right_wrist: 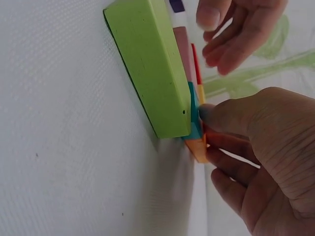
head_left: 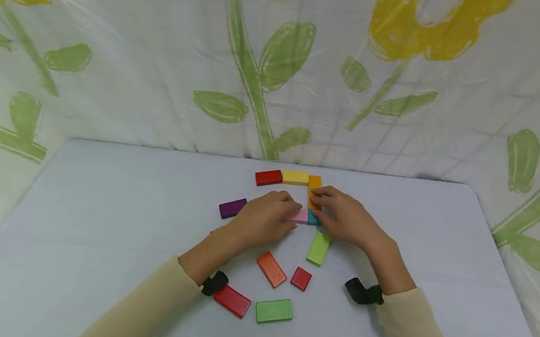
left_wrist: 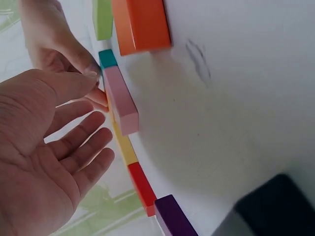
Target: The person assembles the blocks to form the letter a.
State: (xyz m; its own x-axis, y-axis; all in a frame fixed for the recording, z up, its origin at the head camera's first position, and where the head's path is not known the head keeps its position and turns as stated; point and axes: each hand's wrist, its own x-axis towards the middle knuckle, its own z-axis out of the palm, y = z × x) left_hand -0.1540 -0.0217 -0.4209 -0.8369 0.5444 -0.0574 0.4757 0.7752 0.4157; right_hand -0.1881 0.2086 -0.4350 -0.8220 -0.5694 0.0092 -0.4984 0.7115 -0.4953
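A pink block (head_left: 299, 216) lies end to end with a teal block (head_left: 313, 217), and an orange-yellow block (head_left: 314, 192) runs back from them. My left hand (head_left: 264, 219) is over the pink block's left part in the head view. The left wrist view shows that hand (left_wrist: 54, 128) with loosely bent fingers and nothing between them. My right hand (head_left: 349, 219) reaches in from the right. In the right wrist view its thumb (right_wrist: 231, 115) touches the teal block (right_wrist: 195, 115), and its fingers touch the orange-yellow block (right_wrist: 198, 150).
Yellow (head_left: 296, 178) and red (head_left: 268, 178) blocks continue the row at the back. A purple block (head_left: 232, 208) lies left; a lime block (head_left: 318, 248) sits nearer. Orange (head_left: 271, 269), small red (head_left: 301, 278), red (head_left: 232, 301) and green (head_left: 274, 310) blocks lie in front on the white table (head_left: 103, 236).
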